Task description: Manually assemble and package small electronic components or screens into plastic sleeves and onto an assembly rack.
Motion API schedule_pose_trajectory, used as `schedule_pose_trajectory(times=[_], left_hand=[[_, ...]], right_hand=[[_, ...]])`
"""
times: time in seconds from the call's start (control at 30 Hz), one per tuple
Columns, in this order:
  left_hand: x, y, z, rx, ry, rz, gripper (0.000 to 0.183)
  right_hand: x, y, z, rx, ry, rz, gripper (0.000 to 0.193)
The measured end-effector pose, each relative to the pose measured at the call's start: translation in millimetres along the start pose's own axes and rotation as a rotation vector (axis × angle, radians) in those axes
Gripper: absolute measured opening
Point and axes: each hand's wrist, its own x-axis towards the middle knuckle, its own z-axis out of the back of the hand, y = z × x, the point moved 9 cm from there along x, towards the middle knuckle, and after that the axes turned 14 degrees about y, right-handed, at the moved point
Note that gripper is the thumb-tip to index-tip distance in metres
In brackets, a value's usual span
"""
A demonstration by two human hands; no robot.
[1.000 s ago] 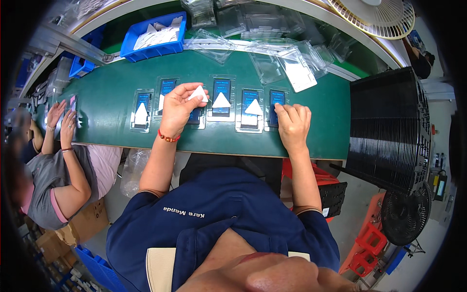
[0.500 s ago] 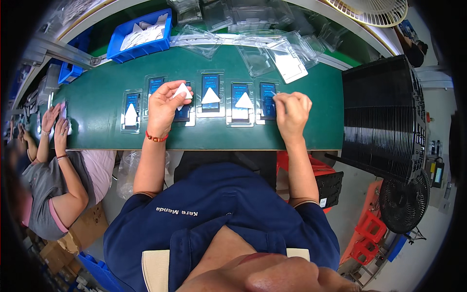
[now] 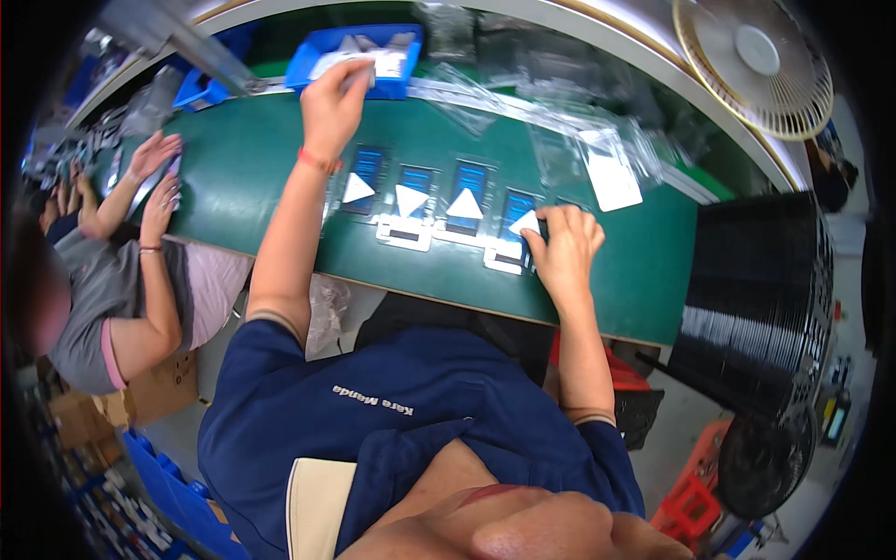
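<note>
My left hand [image 3: 334,107] is raised at the front rim of a blue bin [image 3: 301,70] that holds white pieces. Its fingers are pinched together, and blur hides what lies at the tips. My right hand [image 3: 567,247] rests over the rightmost flat dark-blue pack [image 3: 571,202], covering most of it. The thumb is apart from the bent fingers and lies close to a white triangular piece [image 3: 523,224] on the neighbouring pack. More packs in clear plastic trays form a row to the left, with white triangles [image 3: 357,189] on them. My left forearm may hide part of the row.
Clear plastic trays [image 3: 467,107] and a white card [image 3: 614,180] lie along the back of the green table [image 3: 429,289]. A stack of black trays [image 3: 747,289] stands at the right, with a fan [image 3: 756,51] above. Another person's hands [image 3: 157,187] work at the left.
My left hand has moved from the row with white triangles out to the blue bin. My right hand has come in over the rightmost pack. The whole view has turned and shifted.
</note>
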Motion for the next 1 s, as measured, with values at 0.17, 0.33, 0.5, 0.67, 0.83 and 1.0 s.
schedule_pose_trajectory(times=[0.17, 0.33, 0.5, 0.67, 0.83, 1.0], left_hand=[[67, 69, 49, 0.703, -0.03, -0.075, 0.02], [40, 44, 35, 0.692, -0.041, -0.142, 0.033], [-42, -18, 34, 0.535, 0.023, -0.154, 0.026], [-122, -18, 30, 0.523, 0.017, 0.082, 0.022], [-171, -21, 1, 0.785, -0.02, 0.327, 0.049], [-176, -15, -29, 0.807, 0.118, 0.49, 0.082]], right_hand=[[7, 8, -10, 0.044, 0.066, -0.019, 0.042], [9, 3, -6, 0.022, 0.123, -0.027, 0.046], [21, -1, -8, 0.053, 0.155, 0.004, 0.037], [27, 6, -5, 0.241, 0.147, 0.089, 0.023], [3, 36, 8, 0.037, -0.095, 0.367, 0.017], [-11, 43, 17, 0.007, 0.023, 0.433, 0.037]])
